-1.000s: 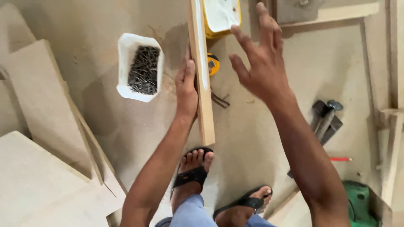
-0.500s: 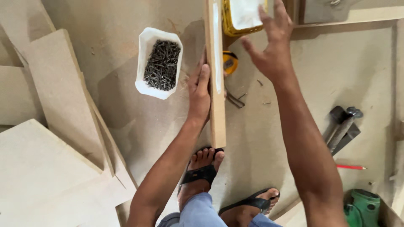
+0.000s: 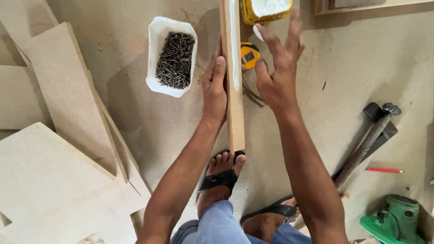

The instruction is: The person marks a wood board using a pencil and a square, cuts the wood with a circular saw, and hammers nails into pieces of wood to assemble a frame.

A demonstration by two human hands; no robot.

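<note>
A long wooden strip (image 3: 234,104) stands on edge on the floor, with a white line of glue along its top edge. My left hand (image 3: 214,86) presses flat against its left face and steadies it. My right hand (image 3: 278,68) hovers just right of the strip with fingers spread and white glue on a fingertip; it holds nothing. A yellow tub of white glue (image 3: 266,10) sits at the top, beyond the fingers. A yellow tape measure (image 3: 249,54) lies between the strip and my right hand.
A white tub of dark nails (image 3: 173,56) sits left of the strip. Cut board pieces (image 3: 58,149) lie stacked at the left. A hammer (image 3: 368,140), a red pencil (image 3: 384,170) and a green power tool (image 3: 398,219) lie at the right. My sandalled feet (image 3: 221,174) are below.
My right hand has come back down from the glue tub toward the strip. The view has shifted, so everything sits lower and further right. My left hand stays on the strip.
</note>
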